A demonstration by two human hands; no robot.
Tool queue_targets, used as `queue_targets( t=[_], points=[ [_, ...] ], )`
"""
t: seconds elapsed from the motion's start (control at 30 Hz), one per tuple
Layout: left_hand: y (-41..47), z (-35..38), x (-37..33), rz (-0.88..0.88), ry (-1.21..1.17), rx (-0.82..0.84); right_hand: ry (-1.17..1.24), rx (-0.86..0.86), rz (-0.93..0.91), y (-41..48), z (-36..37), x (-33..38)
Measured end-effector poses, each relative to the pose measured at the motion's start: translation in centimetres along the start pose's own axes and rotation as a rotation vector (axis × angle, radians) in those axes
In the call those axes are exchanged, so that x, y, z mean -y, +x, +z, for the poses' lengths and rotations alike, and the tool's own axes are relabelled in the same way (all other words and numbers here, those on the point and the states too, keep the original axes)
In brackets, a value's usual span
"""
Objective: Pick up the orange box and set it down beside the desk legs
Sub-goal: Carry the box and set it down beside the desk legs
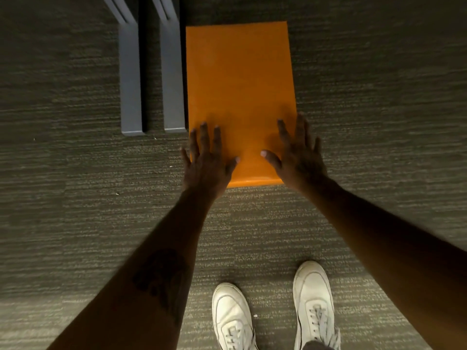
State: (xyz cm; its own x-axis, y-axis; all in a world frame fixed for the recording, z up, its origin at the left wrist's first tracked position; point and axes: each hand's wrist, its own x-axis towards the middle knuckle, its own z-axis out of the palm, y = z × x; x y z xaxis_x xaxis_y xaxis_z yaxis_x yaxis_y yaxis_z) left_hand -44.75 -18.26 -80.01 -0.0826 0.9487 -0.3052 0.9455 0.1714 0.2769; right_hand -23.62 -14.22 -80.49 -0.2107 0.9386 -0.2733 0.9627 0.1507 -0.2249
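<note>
The orange box (pixel 240 79), flat and rectangular, lies on the carpet with its left long side against the nearer grey desk leg (pixel 173 82). A second grey desk leg (pixel 131 82) runs parallel further left. My left hand (pixel 207 162) is spread flat over the box's near left corner, fingers apart. Over the near right corner my right hand (pixel 298 155) is spread the same way, some fingers past the box's right edge. Neither hand grips the box. Whether the palms touch its top I cannot tell.
Grey-green striped carpet (pixel 379 122) covers the floor all around. Two white sneakers (pixel 313 306) stand at the bottom of the view, just behind the box. The desk legs' uprights (pixel 161 8) rise at the top left.
</note>
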Motion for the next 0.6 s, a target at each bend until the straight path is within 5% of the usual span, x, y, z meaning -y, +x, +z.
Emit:
queue_targets(
  t=[0.23, 0.33, 0.43, 0.6],
  points=[
    [-0.7, 0.4, 0.6, -0.213, -0.311, -0.040, 0.586, 0.093, 0.396, -0.1, 1.0, -1.5],
    [-0.3, 0.6, 0.7, -0.367, -0.519, -0.043, 0.929, 0.265, 0.576, -0.1, 1.1, -1.7],
    [0.5, 0.6, 1.2, -0.482, -0.697, -0.014, 1.196, 0.312, 0.593, -0.2, 1.0, -1.8],
    [2.5, -0.3, 1.9, -0.463, -0.831, -0.055, 1.256, 0.246, 0.550, 1.3, 0.9, -1.9]
  ],
)
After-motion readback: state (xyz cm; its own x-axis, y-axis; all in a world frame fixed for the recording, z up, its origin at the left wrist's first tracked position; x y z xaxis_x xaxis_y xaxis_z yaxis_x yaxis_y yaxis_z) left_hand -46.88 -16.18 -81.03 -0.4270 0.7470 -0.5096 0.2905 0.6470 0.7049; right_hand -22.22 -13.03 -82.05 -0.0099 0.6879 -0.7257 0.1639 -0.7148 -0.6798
